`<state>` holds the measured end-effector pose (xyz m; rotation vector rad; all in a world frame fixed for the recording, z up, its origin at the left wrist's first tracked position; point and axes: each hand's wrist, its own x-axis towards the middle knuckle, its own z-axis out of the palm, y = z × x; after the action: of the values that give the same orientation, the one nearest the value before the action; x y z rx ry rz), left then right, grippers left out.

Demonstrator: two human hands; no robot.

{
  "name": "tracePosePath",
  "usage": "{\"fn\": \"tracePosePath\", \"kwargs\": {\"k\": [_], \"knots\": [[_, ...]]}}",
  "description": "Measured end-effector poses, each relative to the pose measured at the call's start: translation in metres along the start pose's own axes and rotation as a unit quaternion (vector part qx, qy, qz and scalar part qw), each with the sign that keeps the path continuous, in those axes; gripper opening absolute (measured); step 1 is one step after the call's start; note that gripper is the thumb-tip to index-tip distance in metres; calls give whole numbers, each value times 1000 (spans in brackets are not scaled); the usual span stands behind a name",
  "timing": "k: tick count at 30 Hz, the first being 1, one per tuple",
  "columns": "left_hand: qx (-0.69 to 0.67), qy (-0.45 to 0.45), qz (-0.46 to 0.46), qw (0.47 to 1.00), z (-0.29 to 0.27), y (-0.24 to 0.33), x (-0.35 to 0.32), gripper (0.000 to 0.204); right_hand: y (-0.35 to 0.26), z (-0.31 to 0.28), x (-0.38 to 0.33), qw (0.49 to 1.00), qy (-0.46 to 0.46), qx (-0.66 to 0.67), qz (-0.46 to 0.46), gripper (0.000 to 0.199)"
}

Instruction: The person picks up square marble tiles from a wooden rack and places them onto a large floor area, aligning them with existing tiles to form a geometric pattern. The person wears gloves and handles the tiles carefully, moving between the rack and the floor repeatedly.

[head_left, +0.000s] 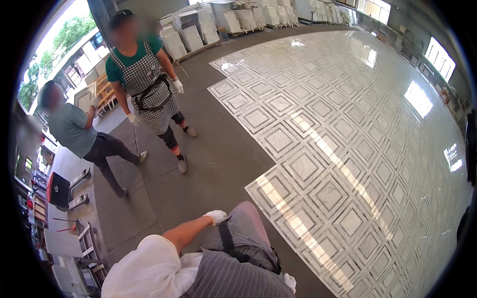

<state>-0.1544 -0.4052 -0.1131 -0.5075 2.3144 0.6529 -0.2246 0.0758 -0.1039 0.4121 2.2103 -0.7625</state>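
Observation:
My left hand (216, 217), in a white glove, hangs at the front of my left thigh beside a black strap (226, 237). Its fingers point away and blur into the glove, so I cannot make out their shape; no object shows in it. Only a piece of my right hand (289, 282), gloved in white too, appears at the lower edge beside my hip, its fingers mostly hidden. I wear a dark striped apron (226, 278) over a white sleeve. To my right lies a polished marble tile floor panel (329, 194) with nested diamond patterns; neither hand touches it.
A co-worker in a checked apron (149, 94) stands ahead on the grey floor (198, 184). Another in a blue-grey shirt (74, 130) steps at left, near wooden pallets (105, 92). Stacked stone slabs (191, 37) line the back. A dark wheeled machine (59, 191) stands left.

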Motion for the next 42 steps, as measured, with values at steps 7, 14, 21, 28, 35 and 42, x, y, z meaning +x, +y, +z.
{"fn": "tracePosePath", "kwargs": {"k": [7, 14, 21, 28, 35, 42], "knots": [[-80, 36, -23, 996, 21, -6, 18, 32, 38, 5, 15, 970, -32, 233, 62, 33], [-25, 38, 11, 999, 6, 15, 37, 36, 69, -3, -15, 960, -12, 257, 112, 31], [-223, 102, -86, 966, -16, -2, -7, 35, 102, -26, 13, 934, -83, 290, 191, 30], [-371, 256, -287, 845, 58, -142, -142, 24, -88, -120, 181, 957, -30, 286, -22, 25], [88, -22, -14, 996, 78, -179, -150, 29, -368, 1, 75, 940, -185, 128, -256, 42], [-61, 22, -45, 997, -136, -121, -4, 35, -308, 56, 41, 961, -150, 159, -171, 44]]}}
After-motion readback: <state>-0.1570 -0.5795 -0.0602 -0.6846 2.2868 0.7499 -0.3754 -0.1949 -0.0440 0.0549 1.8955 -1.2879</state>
